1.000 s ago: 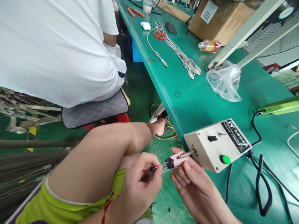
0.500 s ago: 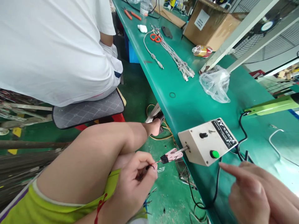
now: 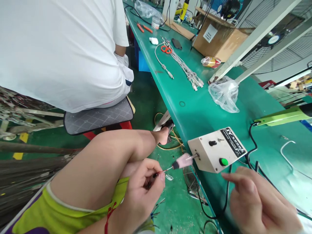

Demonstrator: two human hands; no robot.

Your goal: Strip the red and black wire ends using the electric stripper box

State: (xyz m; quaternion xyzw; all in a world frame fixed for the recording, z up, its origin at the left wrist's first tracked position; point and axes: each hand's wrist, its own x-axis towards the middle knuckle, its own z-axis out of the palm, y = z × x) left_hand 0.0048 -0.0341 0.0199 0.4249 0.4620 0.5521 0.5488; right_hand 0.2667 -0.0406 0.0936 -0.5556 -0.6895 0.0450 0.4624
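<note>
My left hand (image 3: 146, 185) is closed in a pinch on a thin wire (image 3: 166, 170), reddish near the fingers. The wire's other end runs into the black tip of a pink clip (image 3: 184, 160), which looks smeared by motion. A metal shaft joins this clip to a white control box (image 3: 216, 151) on the table edge. On the box are a black knob (image 3: 212, 143), a small toggle switch and a green button (image 3: 223, 161). Just below that button, apart from it, my right hand (image 3: 253, 198) points with its index finger out and other fingers curled, holding nothing visible.
A bundle of grey cables (image 3: 186, 68) and orange-handled scissors (image 3: 166, 49) lie on the green table (image 3: 202, 110). Nearby are a plastic bag (image 3: 224, 94), a bottle (image 3: 211, 61), a cardboard box (image 3: 216, 39) and a lime-green tool (image 3: 282, 116). A person in white (image 3: 63, 52) sits at left.
The pink clip's outline has gone from clear to blurred. My right hand has moved a little left and down, below the green button. The left hand keeps its pinch; the view has shifted slightly.
</note>
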